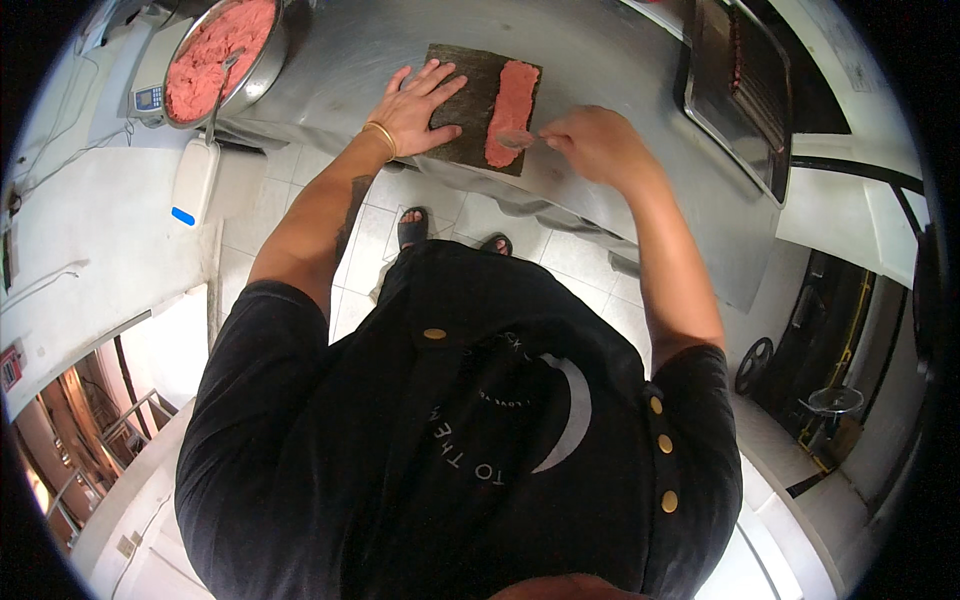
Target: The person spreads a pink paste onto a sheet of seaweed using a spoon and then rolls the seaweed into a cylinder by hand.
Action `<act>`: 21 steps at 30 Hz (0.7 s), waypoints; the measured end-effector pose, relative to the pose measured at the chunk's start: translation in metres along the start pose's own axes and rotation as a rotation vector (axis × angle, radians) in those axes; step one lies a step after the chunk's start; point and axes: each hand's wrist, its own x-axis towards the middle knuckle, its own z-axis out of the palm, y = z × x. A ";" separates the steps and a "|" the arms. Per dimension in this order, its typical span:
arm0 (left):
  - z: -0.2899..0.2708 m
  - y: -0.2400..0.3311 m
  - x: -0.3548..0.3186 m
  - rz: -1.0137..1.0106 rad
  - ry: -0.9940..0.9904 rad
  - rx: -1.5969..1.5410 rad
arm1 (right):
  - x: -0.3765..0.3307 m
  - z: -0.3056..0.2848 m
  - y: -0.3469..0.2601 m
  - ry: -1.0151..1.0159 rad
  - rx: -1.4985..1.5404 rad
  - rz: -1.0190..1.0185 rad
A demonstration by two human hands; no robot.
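A dark green sheet, apparently seaweed (480, 80), lies flat on the metal table close to its front edge. Along its right side runs a strip of pink minced filling (515, 95). My left hand (413, 112) rests on the sheet's left part, palm down with fingers spread. A spoon (515, 139) is gripped in my closed right hand (592, 142), its bowl touching the lower part of the filling; most of its handle is hidden in my fingers.
At the far left a large metal bowl (272, 72) of pink mince holds another utensil (233, 58), beside a scale with a blue display (149, 99). A dark metal tray (690, 95) stands at the right of the steel table (610, 60).
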 end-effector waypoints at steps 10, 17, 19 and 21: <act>0.002 0.000 -0.001 0.004 0.011 0.005 | -0.007 -0.014 0.014 -0.179 -0.035 0.046; -0.003 0.002 0.000 -0.018 -0.011 -0.022 | -0.002 0.002 -0.002 -0.189 0.034 -0.042; -0.003 0.002 0.000 -0.016 0.001 -0.034 | -0.012 0.002 0.008 -0.164 0.093 -0.027; -0.002 0.003 -0.001 -0.013 0.005 -0.044 | -0.012 0.000 0.021 -0.122 0.116 0.040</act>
